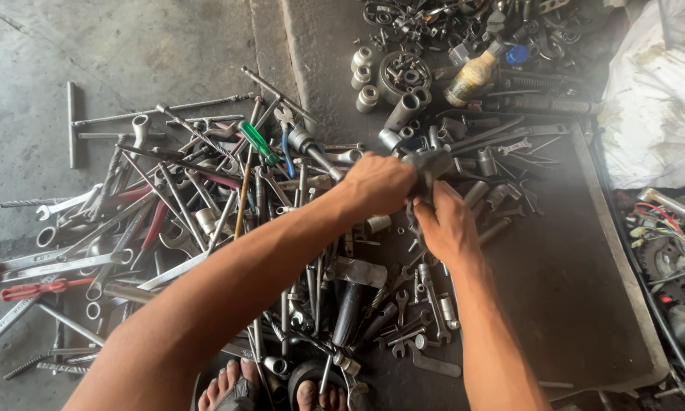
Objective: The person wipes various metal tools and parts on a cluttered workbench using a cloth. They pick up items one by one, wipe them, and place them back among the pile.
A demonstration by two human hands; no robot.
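Observation:
My left hand (376,183) is closed around a dark grey metal tool part (432,162) held above a heap of tools. My right hand (445,224) grips the lower end of the same part from below, fingers wrapped on it. Both forearms reach in from the bottom of the view. Under the hands lie several sockets (475,194) and small spanners (426,293) on a dark metal tray (586,289). The part's exact shape is hidden by my fingers.
A big pile of spanners and T-bars (167,198) spreads left over the concrete floor, with a green-handled screwdriver (258,142) and red-handled pliers (38,289). A hammer (350,297) lies near my bare feet (239,384). Sockets, nuts and a bottle (472,76) sit at the back; a white sack (654,99) is right.

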